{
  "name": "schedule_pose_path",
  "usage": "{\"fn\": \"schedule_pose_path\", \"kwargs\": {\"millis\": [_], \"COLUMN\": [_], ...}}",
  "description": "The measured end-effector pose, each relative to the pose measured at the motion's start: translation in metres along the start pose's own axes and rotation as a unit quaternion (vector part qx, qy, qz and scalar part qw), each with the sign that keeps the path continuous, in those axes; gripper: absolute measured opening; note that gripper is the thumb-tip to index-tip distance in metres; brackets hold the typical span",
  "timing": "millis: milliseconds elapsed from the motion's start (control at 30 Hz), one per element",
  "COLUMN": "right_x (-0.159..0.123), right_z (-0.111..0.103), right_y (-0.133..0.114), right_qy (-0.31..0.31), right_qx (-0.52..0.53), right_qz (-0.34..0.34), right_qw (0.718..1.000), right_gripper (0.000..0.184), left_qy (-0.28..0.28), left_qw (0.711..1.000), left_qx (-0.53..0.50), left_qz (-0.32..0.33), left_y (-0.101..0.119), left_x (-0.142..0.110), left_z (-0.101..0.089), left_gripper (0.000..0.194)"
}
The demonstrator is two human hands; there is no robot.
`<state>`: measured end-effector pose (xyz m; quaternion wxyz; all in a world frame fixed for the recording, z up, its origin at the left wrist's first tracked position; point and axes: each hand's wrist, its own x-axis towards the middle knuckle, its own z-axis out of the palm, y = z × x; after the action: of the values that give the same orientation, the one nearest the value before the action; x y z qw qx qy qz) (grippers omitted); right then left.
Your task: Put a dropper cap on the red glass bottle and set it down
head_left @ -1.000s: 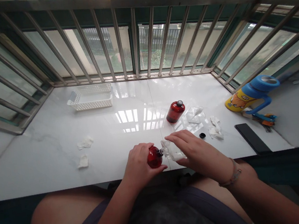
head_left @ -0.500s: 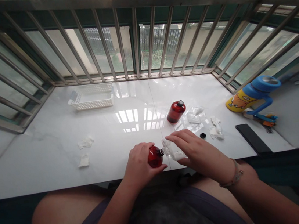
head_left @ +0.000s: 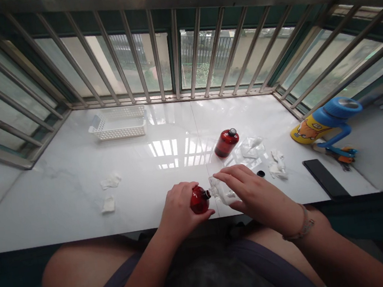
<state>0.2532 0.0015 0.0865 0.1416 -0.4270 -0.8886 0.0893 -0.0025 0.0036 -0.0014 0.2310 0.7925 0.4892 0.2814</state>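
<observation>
Near the counter's front edge, my left hand [head_left: 182, 206] is wrapped round a red see-through bottle [head_left: 198, 200] with an uncapped black neck. My right hand [head_left: 245, 186] grips a clear bottle [head_left: 221, 190], tipped on its side with its neck pointing left. The two bottle mouths meet or nearly meet; whether they touch I cannot tell. A second red bottle [head_left: 226, 143] with a dark cap stands behind my hands. Just beyond my right hand lies a small black cap [head_left: 260, 174].
A white perforated basket [head_left: 120, 133] is at the back left. Crumpled tissues [head_left: 110, 181] lie left, another wad [head_left: 277, 164] right, beside clear plastic packaging [head_left: 252, 148]. Further right are a black phone [head_left: 324, 178], a yellow-blue drinking bottle [head_left: 323, 120] and keys [head_left: 344, 155]. Window bars [head_left: 178, 50] close the back.
The view has shifted very slightly. Both hands keep their hold on the two bottles, and the clear bottle has barely moved.
</observation>
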Motion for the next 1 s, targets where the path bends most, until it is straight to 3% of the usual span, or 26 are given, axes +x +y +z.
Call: {"fn": "schedule_pose_path", "kwargs": {"millis": [1000], "right_x": [-0.0013], "right_z": [-0.0017], "right_y": [0.0021], "right_qy": [0.021], "right_qx": [-0.008], "right_qz": [-0.006], "right_qw": [1.000], "right_gripper": [0.078], "left_qy": [0.002], "left_qw": [1.000], "left_qx": [-0.002], "left_qz": [-0.003], "left_y": [0.0020], "left_x": [0.0017], "left_z": [-0.0018], "left_gripper": [0.078]}}
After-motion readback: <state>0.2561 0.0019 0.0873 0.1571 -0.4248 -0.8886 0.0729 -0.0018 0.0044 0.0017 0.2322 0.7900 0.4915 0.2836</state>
